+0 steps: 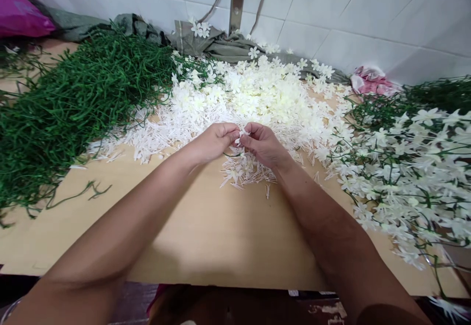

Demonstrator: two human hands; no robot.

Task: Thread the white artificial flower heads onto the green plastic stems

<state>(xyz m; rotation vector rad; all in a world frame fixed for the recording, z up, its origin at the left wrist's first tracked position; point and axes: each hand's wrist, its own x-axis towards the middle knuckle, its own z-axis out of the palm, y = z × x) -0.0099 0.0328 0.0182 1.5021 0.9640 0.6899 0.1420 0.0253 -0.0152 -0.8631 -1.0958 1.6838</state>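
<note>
My left hand (217,141) and my right hand (264,144) meet above the middle of the table, both closed in a pinch. Between their fingertips is a small white artificial flower (242,134), partly covered by the fingers. A thin green plastic stem (231,154) pokes out below my left hand, its upper part hidden in the fingers. Just under the hands lies a small heap of white flower pieces and thin white sticks (246,168). Behind them spreads a large pile of loose cream-white flowers (265,89).
Green plastic stems (91,84) form a big heap at left. On the right, finished-looking white flower sprays (412,177) overhang the table's edge. White sticks (158,136) lie scattered before the pile. Grey cloth (228,47) runs along the tiled wall (331,6); a pink-white bundle (373,80) sits there.
</note>
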